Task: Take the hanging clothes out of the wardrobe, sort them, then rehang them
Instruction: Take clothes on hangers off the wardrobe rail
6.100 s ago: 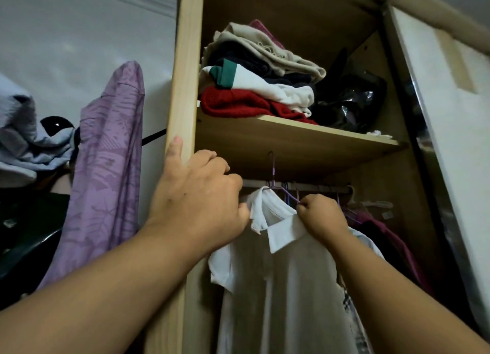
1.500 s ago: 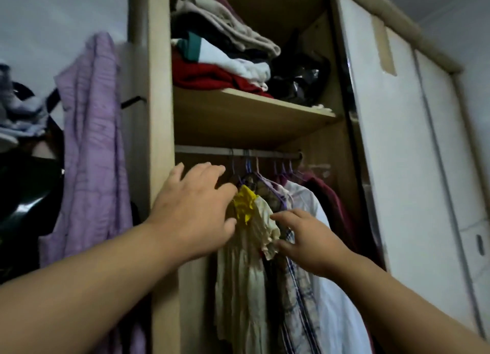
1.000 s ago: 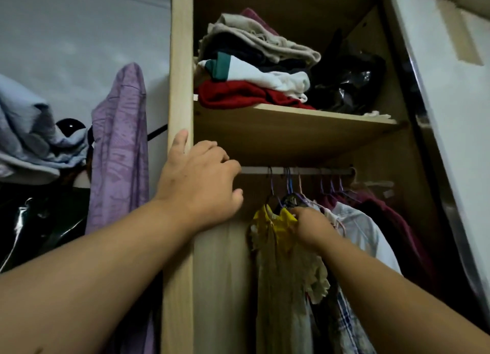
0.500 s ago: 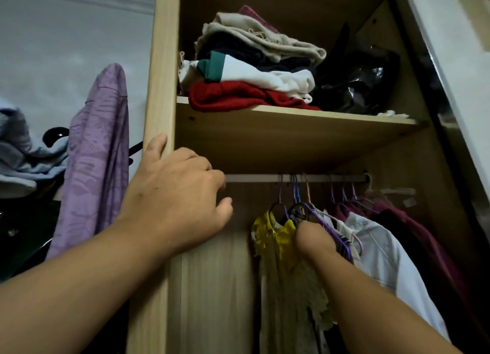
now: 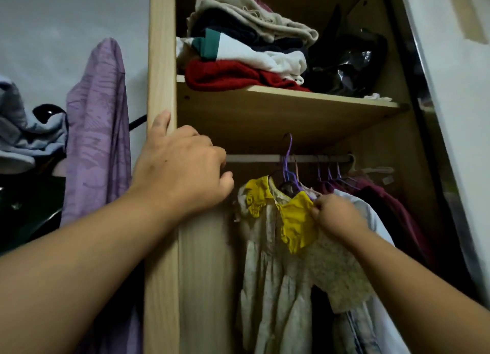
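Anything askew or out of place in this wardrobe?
One purple hanger is tilted, hook above the rail, unlike the other hangers. It carries the yellow-collared dress the right hand grips; left hand holds the side panel.

— Hands?
— Two: one left hand (image 5: 180, 168), one right hand (image 5: 336, 215).
— Wardrobe parts?
— One side panel (image 5: 161, 61), one shelf (image 5: 278, 107), one rail (image 5: 254, 158), one sliding door (image 5: 456, 88).
— On the shelf?
— One stack of folded clothes (image 5: 246, 51), perhaps five pieces, though the layers run together. One black bag (image 5: 350, 61) beside it.
— On the rail?
— Three garments I can tell apart: one cream dress (image 5: 270, 260), one pale shirt (image 5: 371, 215), one maroon garment (image 5: 392, 213). Four purple hangers (image 5: 287, 152), counted by their hooks, and one white hanger (image 5: 376, 170).
— Outside the wardrobe?
— Two: one purple garment (image 5: 98, 128), one light blue garment (image 5: 26, 133).
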### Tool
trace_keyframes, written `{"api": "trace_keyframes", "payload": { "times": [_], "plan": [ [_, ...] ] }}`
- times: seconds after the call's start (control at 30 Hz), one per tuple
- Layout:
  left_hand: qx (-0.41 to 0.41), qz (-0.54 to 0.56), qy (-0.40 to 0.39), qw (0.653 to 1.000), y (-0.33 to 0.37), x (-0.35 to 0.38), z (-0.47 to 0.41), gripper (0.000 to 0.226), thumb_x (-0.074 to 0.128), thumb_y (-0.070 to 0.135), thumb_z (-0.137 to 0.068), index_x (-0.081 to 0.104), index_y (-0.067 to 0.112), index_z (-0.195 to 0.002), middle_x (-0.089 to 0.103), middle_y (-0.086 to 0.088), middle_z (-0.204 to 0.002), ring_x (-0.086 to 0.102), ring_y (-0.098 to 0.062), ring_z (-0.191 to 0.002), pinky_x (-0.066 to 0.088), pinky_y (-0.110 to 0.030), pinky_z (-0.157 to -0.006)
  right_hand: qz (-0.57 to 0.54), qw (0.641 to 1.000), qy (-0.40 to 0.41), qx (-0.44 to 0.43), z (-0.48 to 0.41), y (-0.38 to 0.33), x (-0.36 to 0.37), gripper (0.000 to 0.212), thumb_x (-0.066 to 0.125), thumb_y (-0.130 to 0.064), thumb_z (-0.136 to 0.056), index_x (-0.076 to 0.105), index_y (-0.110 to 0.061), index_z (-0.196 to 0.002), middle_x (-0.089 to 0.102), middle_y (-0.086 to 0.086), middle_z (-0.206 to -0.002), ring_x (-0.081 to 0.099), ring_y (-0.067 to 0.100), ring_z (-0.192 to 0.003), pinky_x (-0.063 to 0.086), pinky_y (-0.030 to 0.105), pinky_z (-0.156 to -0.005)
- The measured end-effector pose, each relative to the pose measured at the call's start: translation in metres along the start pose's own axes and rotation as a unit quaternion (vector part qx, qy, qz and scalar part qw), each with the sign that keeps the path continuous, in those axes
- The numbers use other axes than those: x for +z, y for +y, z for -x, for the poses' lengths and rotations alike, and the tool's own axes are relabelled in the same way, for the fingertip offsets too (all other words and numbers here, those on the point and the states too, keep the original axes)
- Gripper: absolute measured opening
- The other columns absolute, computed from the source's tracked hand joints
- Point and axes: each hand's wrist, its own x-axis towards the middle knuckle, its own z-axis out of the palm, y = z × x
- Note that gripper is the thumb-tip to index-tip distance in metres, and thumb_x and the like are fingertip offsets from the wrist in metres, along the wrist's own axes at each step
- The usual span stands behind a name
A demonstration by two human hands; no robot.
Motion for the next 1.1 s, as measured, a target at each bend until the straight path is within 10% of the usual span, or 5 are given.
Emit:
{"api": "trace_keyframes", "payload": {
  "times": [0.23, 0.6, 0.77, 1.1],
  "plan": [
    [0.071, 0.137, -0.01, 0.988, 0.027, 0.0, 0.013, 0.037, 0.04, 0.054, -0.086, 0.062, 0.035, -0.109, 0.068, 0.007, -0.101, 0.059, -0.019, -0.104, 0.024, -0.045, -0.108, -0.042, 0.996, -0.048, 0.063, 0.093, 0.036, -0.06, 0.012, 0.061, -0.023, -0.086, 0.071, -0.015, -0.084, 0.071, 0.007, -0.087, 0.065, 0.025, -0.085, 0.047, 0.032, -0.071],
    [0.13, 0.469, -0.205, 0.849, 0.183, 0.081, 0.081, 0.052, 0.042, 0.031, -0.086, 0.037, 0.021, -0.137, 0.042, -0.01, -0.141, 0.045, -0.032, -0.127, 0.04, -0.045, -0.103, -0.027, 0.98, -0.1, 0.169, 0.282, 0.034, -0.161, 0.01, 0.064, -0.024, -0.087, 0.067, -0.032, -0.081, 0.064, -0.012, -0.061, 0.055, -0.01, -0.053, 0.041, 0.008, -0.052],
    [0.202, 0.585, -0.22, 0.754, 0.261, 0.074, 0.143, 0.008, 0.045, 0.021, -0.093, 0.05, 0.015, -0.092, 0.059, -0.018, -0.11, 0.055, -0.035, -0.107, 0.045, -0.044, -0.087, 0.008, 0.96, -0.108, 0.26, 0.39, 0.038, -0.195, 0.021, 0.065, -0.022, -0.086, 0.062, -0.037, -0.071, 0.06, -0.026, -0.057, 0.054, -0.007, -0.054, 0.042, 0.013, -0.055],
    [0.415, 0.684, -0.262, 0.539, 0.371, -0.058, 0.295, 0.014, 0.043, 0.028, -0.094, 0.051, 0.025, -0.083, 0.055, 0.0, -0.083, 0.056, -0.026, -0.087, 0.045, -0.038, -0.078, 0.121, 0.847, -0.137, 0.499, 0.629, 0.027, -0.245, 0.009, 0.061, -0.027, -0.09, 0.068, -0.022, -0.091, 0.058, -0.008, -0.069, 0.052, 0.001, -0.063, 0.042, 0.023, -0.064]
  ]
}}
